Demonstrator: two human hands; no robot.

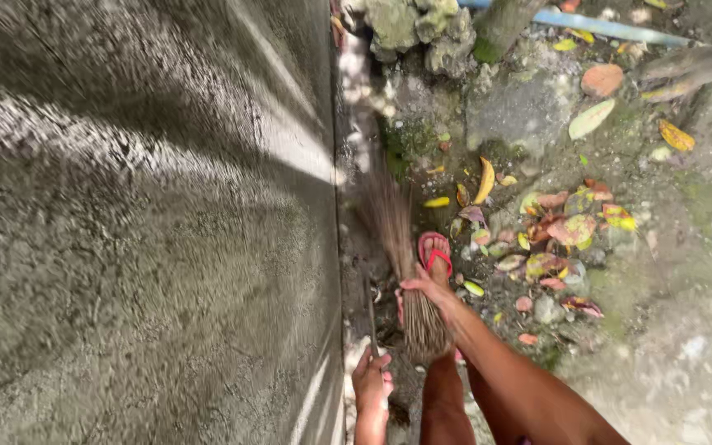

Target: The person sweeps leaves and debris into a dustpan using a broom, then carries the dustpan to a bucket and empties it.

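We have a stick broom [405,255], a bundle of thin brown ribs, in our right hand [422,290], which is clasped around the bundle near its bound end; the bristle tips fan out along the foot of the grey concrete wall [142,222]. Our left hand [371,383] is clenched on a thin dark rod-like tool [371,317] held close to the wall.

To sweep well here, we judge it best to keep the tips low and flat in the seam between wall and ground, and draw short strokes toward the fallen leaves [558,231] heaped by our foot in its red flip-flop [434,251], without scattering them over the mossy stones [521,107].

The bristle tips are blurred by motion, so we cannot tell what they touch. What the left-hand tool is stays unclear. The blue pipe [611,27] is cut off at the top.
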